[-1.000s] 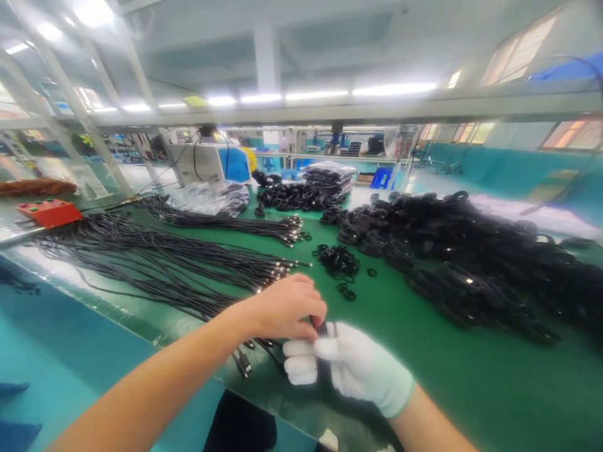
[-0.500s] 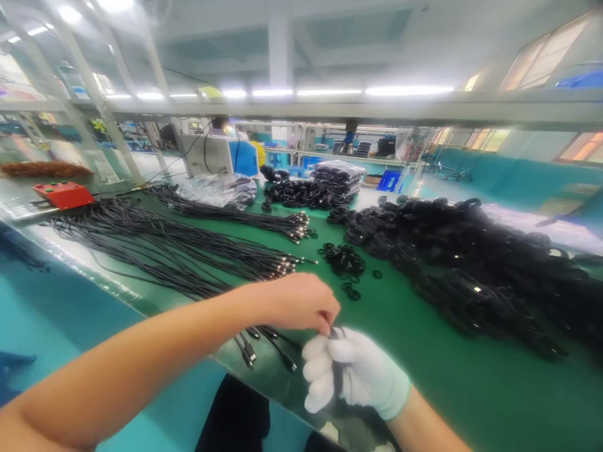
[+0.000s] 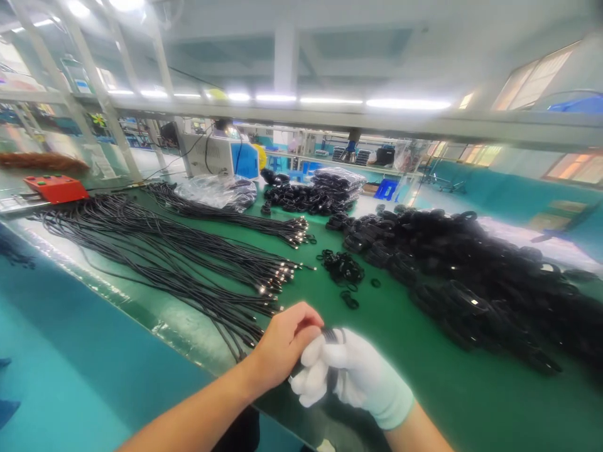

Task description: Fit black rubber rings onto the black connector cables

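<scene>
My right hand (image 3: 351,370), in a white glove, is closed around a coiled black cable (image 3: 333,336); a few of its turns show above the thumb and more between the fingers. Bare and with fingers bent together, my left hand (image 3: 286,339) meets the gloved fingertips at the coil's left side. What its fingertips pinch is hidden. To the left, long straight black cables (image 3: 174,251) lie in bunches, their metal-tipped plugs (image 3: 282,273) pointing right. Beyond my hands is a small heap of black rings (image 3: 342,267), with a few loose ones nearer me.
A large mound of coiled black cables (image 3: 471,270) covers the right of the green table (image 3: 391,389). Farther back are more coils (image 3: 308,198), bagged stacks (image 3: 336,179), clear plastic bags (image 3: 214,190) and a white-and-blue machine (image 3: 219,155). A red button box (image 3: 56,188) sits far left.
My left hand has come down and left, from above the glove to beside it, and its forearm has swung lower. Several cable turns now show on top of the glove.
</scene>
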Motion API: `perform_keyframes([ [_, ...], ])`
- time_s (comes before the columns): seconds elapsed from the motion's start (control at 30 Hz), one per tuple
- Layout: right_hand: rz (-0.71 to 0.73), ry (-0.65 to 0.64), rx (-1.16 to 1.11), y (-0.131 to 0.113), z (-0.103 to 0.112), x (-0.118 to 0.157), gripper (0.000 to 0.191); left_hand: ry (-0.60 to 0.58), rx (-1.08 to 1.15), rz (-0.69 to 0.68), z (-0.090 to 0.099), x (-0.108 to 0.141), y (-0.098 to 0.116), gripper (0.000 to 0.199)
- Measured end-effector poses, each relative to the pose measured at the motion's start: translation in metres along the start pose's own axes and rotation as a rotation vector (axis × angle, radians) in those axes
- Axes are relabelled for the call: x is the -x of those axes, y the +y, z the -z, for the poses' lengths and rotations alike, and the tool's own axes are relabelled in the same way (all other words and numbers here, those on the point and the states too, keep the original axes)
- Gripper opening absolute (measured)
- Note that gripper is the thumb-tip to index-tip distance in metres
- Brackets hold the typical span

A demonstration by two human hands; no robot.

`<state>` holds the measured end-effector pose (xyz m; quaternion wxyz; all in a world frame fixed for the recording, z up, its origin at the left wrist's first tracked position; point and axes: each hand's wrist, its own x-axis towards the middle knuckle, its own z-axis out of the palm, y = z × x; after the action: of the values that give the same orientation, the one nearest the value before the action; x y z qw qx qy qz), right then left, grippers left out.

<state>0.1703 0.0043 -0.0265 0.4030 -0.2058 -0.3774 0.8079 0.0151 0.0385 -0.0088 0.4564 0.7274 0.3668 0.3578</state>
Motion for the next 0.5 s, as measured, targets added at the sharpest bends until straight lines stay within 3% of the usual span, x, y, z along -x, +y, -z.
perform_keyframes([
  [0.27, -0.031, -0.088, 0.141, -0.011, 0.002, 0.000, 0.031, -0.202, 0.219, 0.098, 0.003, -0.001, -0.006, 0.012],
  [0.5, -0.070, -0.168, 0.237, -0.023, -0.008, 0.005, 0.027, -0.085, 0.131, 0.033, -0.010, 0.005, -0.011, 0.011],
])
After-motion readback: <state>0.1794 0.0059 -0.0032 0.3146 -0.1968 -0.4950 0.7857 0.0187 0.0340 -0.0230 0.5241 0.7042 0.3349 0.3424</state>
